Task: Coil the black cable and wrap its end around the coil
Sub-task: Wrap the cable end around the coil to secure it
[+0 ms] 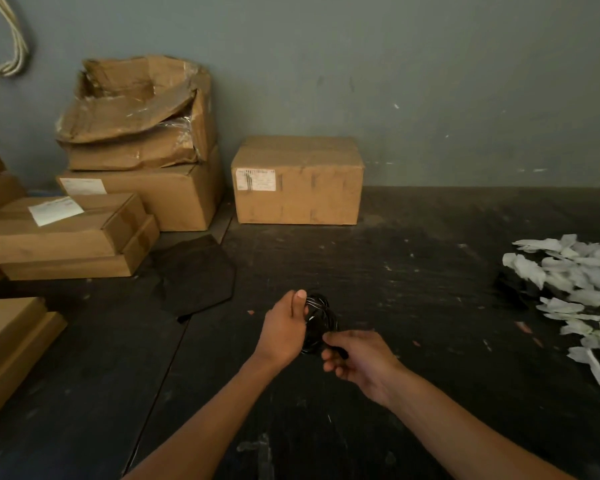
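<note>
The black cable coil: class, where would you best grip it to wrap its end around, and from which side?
Grip the black cable coil across its bundled loops on the left, as the left hand does, thumb over the upper rim. The loops stand roughly upright as a ring, so pinching there probably keeps them together. That leaves the lower right part open, where the right hand pinches what seems the loose end.

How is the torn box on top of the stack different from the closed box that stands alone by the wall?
The torn box is open and crushed, with bent flaps; the closed box is sealed and keeps its square shape. The torn box rests on another carton, while the closed box sits directly on the dark surface. A white label shows on the closed box's front, none on the torn box. Both are brown cardboard.
</note>
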Demonstrator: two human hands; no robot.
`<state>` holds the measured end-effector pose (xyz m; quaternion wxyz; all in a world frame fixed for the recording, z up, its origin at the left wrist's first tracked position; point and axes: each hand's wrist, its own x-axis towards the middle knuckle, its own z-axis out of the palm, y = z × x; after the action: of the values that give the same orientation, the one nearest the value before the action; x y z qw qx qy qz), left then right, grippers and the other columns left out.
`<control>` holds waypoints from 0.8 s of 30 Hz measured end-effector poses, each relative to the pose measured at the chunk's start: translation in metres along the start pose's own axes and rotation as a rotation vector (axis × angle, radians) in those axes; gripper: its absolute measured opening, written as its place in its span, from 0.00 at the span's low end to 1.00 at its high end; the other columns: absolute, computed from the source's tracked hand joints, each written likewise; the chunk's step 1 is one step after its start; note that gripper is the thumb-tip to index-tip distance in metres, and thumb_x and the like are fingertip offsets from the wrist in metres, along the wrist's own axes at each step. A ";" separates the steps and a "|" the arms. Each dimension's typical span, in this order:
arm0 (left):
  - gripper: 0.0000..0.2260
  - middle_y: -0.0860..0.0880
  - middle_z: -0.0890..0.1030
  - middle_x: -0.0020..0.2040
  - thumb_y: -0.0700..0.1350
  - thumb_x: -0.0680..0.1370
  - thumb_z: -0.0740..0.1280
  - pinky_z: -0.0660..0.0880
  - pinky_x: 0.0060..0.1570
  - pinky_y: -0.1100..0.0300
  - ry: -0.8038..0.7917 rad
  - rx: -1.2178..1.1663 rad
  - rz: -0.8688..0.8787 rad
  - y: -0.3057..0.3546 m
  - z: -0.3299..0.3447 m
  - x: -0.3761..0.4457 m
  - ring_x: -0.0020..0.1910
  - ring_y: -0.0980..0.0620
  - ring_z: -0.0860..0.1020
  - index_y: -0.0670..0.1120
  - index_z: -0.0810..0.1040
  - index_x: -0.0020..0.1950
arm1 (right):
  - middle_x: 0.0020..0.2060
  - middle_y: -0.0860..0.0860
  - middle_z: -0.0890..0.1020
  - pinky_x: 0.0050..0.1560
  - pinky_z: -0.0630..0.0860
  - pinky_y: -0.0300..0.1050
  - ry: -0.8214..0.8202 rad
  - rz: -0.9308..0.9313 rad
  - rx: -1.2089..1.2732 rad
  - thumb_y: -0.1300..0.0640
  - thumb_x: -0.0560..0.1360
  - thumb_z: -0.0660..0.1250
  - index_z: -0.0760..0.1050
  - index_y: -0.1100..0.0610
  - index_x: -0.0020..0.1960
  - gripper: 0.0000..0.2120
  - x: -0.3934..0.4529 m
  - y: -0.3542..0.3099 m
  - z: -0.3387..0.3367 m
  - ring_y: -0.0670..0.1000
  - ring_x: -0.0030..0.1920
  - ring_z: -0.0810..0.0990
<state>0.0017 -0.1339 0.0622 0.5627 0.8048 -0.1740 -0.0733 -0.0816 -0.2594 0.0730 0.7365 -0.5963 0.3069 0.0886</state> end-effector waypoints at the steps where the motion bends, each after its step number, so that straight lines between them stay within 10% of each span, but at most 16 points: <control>1: 0.15 0.51 0.74 0.36 0.52 0.84 0.52 0.70 0.33 0.66 0.006 0.020 0.033 0.000 0.002 -0.001 0.33 0.58 0.72 0.48 0.73 0.43 | 0.35 0.54 0.83 0.33 0.74 0.41 0.005 0.042 0.013 0.59 0.76 0.69 0.80 0.60 0.53 0.07 0.001 0.001 0.002 0.49 0.32 0.81; 13: 0.11 0.49 0.79 0.37 0.46 0.84 0.55 0.76 0.36 0.66 -0.061 0.022 0.102 -0.001 0.018 -0.017 0.34 0.60 0.78 0.46 0.76 0.49 | 0.55 0.60 0.84 0.61 0.77 0.52 0.068 0.076 0.516 0.58 0.76 0.69 0.81 0.58 0.53 0.08 0.015 0.001 0.024 0.59 0.61 0.80; 24: 0.08 0.50 0.79 0.39 0.49 0.83 0.56 0.72 0.30 0.68 -0.046 0.134 -0.003 -0.004 0.008 -0.016 0.33 0.59 0.78 0.47 0.71 0.55 | 0.44 0.55 0.82 0.51 0.72 0.47 0.016 0.048 0.451 0.61 0.80 0.61 0.80 0.57 0.54 0.09 0.013 -0.001 0.022 0.50 0.41 0.76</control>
<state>-0.0151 -0.1344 0.0546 0.5032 0.8391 -0.1901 -0.0810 -0.0636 -0.2424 0.0689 0.8462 -0.4099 0.3390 0.0307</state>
